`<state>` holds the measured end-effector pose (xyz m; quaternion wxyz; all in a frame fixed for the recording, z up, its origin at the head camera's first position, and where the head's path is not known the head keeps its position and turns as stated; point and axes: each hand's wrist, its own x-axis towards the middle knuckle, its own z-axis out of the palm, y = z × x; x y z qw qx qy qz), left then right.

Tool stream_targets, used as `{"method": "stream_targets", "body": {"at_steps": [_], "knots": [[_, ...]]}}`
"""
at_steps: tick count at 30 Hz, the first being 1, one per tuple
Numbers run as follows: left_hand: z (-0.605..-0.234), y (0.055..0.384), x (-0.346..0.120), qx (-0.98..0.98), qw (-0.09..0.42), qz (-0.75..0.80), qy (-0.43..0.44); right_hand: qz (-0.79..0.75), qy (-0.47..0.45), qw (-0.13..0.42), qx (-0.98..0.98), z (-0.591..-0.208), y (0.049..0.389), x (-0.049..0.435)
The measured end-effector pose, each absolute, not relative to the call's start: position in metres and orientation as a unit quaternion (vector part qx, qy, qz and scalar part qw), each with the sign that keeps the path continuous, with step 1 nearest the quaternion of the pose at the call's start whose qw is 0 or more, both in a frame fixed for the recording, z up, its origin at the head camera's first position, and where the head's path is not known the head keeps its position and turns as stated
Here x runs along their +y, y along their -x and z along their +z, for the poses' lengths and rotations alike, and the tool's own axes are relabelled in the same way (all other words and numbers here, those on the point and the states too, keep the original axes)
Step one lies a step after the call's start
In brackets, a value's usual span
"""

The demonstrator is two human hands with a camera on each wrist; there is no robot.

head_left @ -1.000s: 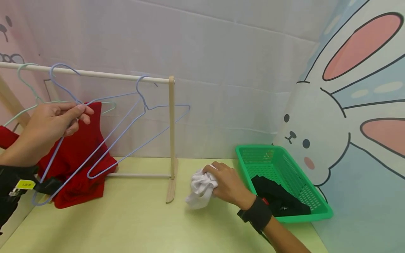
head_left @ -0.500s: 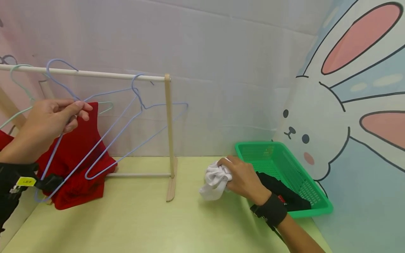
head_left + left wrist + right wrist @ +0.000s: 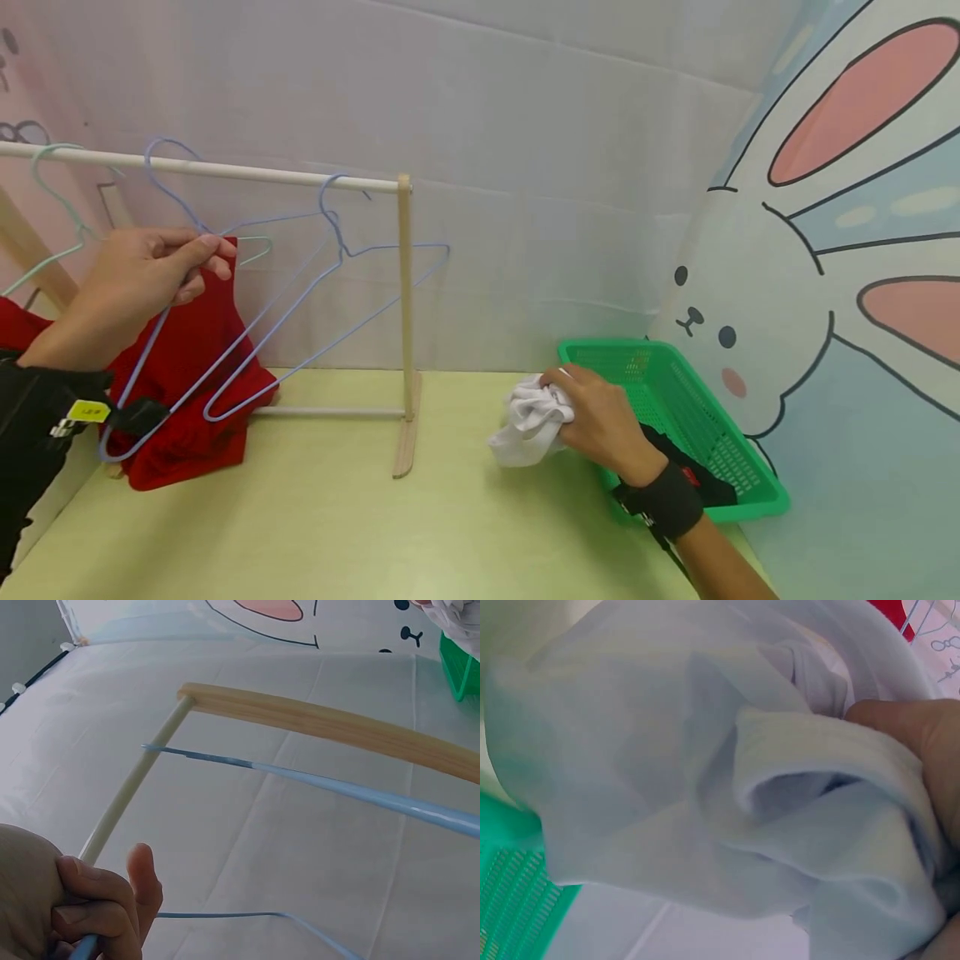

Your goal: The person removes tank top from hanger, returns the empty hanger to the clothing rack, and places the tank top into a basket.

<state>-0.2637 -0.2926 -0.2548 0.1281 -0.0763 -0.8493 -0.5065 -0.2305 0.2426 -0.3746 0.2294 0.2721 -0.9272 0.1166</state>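
My left hand [image 3: 161, 271] pinches a blue clothes hanger [image 3: 176, 198] just below its hook, which is at the rack's white rail [image 3: 277, 174]. In the left wrist view, the fingers curl round the blue wire. A bunched white cloth garment [image 3: 528, 421] is gripped by my right hand [image 3: 603, 421], above the table beside the green basket [image 3: 757, 492]. Its folds fill most of the right wrist view, and its kind cannot be told. Another blue hanger [image 3: 339, 250] hangs bare on the rail near the wooden post [image 3: 406, 308].
Red clothing [image 3: 187, 400] hangs at the left, near a pale green hanger [image 3: 56, 196]. Black clothing [image 3: 705, 479] with a red patch lies in the green basket. The rack's wooden foot [image 3: 406, 450] stands on the pale yellow table [image 3: 337, 525].
My right hand has carried the white garment rightwards, towards the green basket. My left hand has kept its pinch on the blue hanger and shifted slightly right and up in the view.
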Motion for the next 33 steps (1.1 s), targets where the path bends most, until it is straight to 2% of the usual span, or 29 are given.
{"method": "stream_targets", "body": {"at_steps": [14,26,33], "knots": [[-0.26,0.267,-0.288,-0.859,0.118,-0.492,0.08,0.112,-0.26,0.279,-0.918,-0.359,0.234,0.267],[-0.265,0.268,-0.291,-0.862,0.087,-0.493,0.082,0.102,-0.238,0.285,-0.923,-0.342,0.234,0.282],[-0.269,0.269,-0.291,-0.856,0.1,-0.501,0.083,0.094,-0.218,0.277,-0.931,-0.331,0.233,0.289]]}}
